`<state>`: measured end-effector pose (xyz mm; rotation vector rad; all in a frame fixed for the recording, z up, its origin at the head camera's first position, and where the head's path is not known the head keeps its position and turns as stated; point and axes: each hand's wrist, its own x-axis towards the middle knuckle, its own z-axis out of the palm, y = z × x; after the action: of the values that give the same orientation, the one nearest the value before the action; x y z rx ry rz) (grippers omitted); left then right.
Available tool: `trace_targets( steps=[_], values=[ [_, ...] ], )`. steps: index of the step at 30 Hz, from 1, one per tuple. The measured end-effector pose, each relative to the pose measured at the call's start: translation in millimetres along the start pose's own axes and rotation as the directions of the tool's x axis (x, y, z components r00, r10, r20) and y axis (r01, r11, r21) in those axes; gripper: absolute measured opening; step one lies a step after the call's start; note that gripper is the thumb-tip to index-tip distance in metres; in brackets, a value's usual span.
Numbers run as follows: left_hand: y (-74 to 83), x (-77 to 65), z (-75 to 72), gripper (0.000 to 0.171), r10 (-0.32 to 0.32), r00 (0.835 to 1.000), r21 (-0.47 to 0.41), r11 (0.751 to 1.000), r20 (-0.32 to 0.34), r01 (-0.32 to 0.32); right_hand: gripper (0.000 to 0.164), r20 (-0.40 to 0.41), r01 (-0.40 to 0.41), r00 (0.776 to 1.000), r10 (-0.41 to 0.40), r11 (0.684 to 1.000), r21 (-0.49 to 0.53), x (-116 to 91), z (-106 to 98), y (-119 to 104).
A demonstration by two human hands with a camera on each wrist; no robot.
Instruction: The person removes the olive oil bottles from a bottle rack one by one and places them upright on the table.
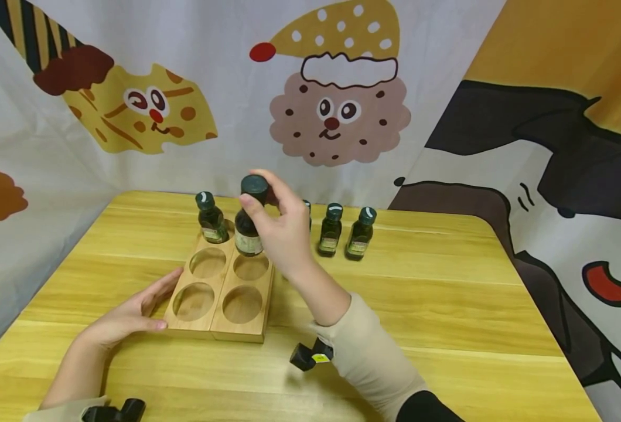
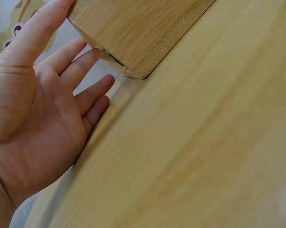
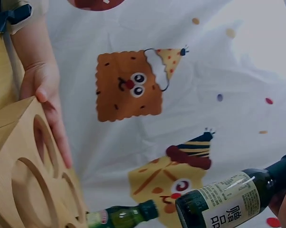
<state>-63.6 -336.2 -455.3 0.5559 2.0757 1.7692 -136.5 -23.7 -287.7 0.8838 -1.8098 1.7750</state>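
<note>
My right hand (image 1: 284,231) pinches a dark green glass bottle (image 1: 247,237) near its dark cap, thumb on one side. In the right wrist view the bottle's pale printed label (image 3: 230,202) shows, and its base is apart from the wooden holder (image 3: 3,166). It hangs over the right column of the holder (image 1: 215,328), which has two columns of round recesses. A second green bottle (image 1: 213,223) stands in the far left recess. My left hand (image 1: 131,310) rests against the holder's left side, fingers loosely extended, thumb (image 2: 29,38) at its near corner.
To the right of my right hand, two green bottles (image 1: 330,231) (image 1: 360,234) stand upright on the wooden table (image 1: 421,316). Another bottle (image 1: 307,208) is mostly hidden behind the hand. A cartoon-printed cloth (image 1: 226,152) hangs behind the table's far edge.
</note>
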Motion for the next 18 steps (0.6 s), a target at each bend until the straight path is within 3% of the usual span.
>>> trace_targets(
  steps=[9,18],
  values=[
    [0.1,0.1,0.2,0.091,0.006,1.0,-0.014,1.0,0.009,-0.005,0.033,0.04,0.043,0.998,-0.043,0.999,0.009,-6,-29,-14],
    [1.0,-0.2,0.3,0.092,0.004,1.0,0.005,1.0,0.002,-0.004,0.031,0.058,0.031,0.998,-0.032,0.999,0.015,-12,-63,-12]
  ],
)
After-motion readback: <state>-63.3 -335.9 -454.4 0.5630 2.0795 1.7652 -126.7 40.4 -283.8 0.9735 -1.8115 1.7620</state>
